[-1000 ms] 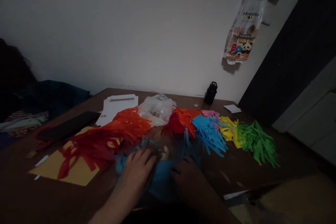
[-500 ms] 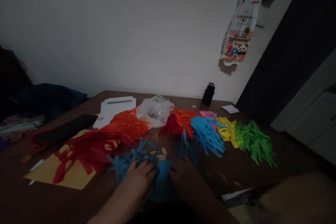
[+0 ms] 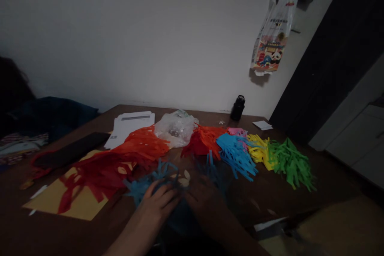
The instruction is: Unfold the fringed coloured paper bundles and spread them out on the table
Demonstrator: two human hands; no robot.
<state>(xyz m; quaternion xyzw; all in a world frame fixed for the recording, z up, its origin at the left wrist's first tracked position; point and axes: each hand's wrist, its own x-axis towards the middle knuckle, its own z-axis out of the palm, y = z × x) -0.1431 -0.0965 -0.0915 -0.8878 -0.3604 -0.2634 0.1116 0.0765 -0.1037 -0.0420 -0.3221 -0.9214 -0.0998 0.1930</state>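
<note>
Blue fringed paper (image 3: 141, 186) lies at the near edge of the table, its cut strips spreading away from me. My left hand (image 3: 162, 200) is on it with the fingers curled and pressed together. Beside it, close to the left, my right hand (image 3: 205, 200) is dark and slightly smeared, its fingers bent over the same blue paper. Both hands cover the middle of the sheet. Just beyond them are a few pale petal-shaped scraps (image 3: 184, 179). Red fringed paper (image 3: 102, 168) spreads to the left of my left hand.
Orange, light blue (image 3: 237, 154), yellow (image 3: 261, 150) and green fringed bundles (image 3: 292, 164) lie across the table. A clear plastic bag (image 3: 177, 128), white papers (image 3: 129, 126), a tan sheet (image 3: 87, 206) and a black bottle (image 3: 238, 108) are around them. A panda-printed bag (image 3: 271, 44) hangs on the wall.
My hands have come closer together over the blue paper. The flat blue stretch that showed between them is now darker and mostly covered. The coloured bundles stay in place.
</note>
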